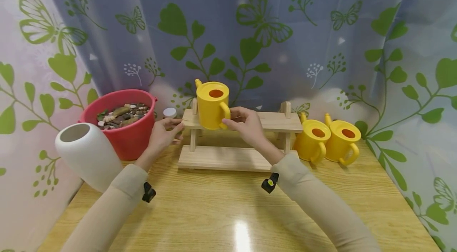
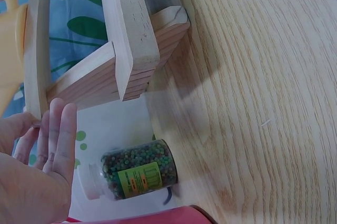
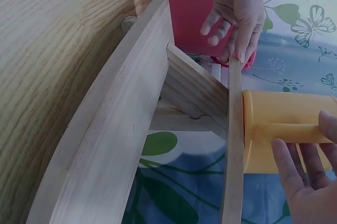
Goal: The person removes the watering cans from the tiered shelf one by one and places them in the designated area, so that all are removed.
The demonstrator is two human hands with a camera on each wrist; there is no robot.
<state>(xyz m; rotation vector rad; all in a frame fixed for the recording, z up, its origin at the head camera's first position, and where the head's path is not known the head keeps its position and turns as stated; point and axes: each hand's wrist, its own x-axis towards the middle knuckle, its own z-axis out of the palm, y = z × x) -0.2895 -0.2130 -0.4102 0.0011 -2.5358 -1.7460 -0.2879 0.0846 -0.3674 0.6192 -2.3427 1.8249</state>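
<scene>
A yellow watering can [image 1: 207,109] stands upright on the left part of the top board of a two-tier wooden shelf [image 1: 275,123]. My right hand [image 1: 248,126] holds the can by its handle. In the right wrist view, the fingers and thumb lie about that handle [image 3: 295,133], and the can's base meets the board. At the shelf's left end, my left hand [image 1: 162,135] pinches the edge of the top board. The left wrist view shows the thumb and fingers of this hand [image 2: 39,166] at the board's tip.
Two more yellow watering cans [image 1: 311,141] stand right of the shelf. On the left are a red bucket [image 1: 132,141] of pebbles and a white vase [image 1: 89,156]. A clear bottle [image 2: 138,171] of small dark beads stands by the bucket. Behind hangs a patterned curtain [image 1: 221,14].
</scene>
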